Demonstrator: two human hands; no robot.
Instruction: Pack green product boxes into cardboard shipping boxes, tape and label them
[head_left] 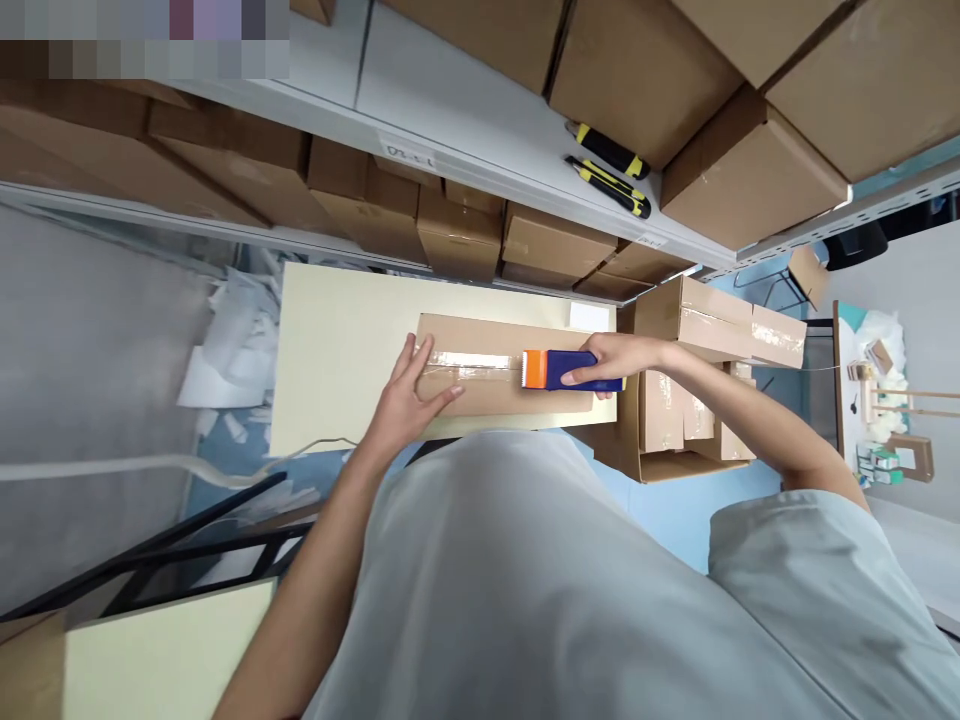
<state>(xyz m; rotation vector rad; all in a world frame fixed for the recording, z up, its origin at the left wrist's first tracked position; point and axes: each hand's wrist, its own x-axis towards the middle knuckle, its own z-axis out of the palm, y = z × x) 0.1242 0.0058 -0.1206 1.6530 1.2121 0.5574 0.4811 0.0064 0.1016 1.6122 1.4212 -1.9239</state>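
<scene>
A long cardboard box lies on the pale yellow tabletop in front of me. Clear shiny tape runs along its top seam from the left end. My right hand grips a blue tape dispenser with an orange toothed front, which sits over the right half of the box top. At the box's left end rests my left hand, fingers spread across the cardboard and thumb along the near part. The dispenser hides part of the seam below it.
Shelves with brown boxes run behind the table. Two black-and-yellow utility knives lie on the upper shelf. Right of the table, a big open carton holds taped boxes. White crumpled sheets lie at left.
</scene>
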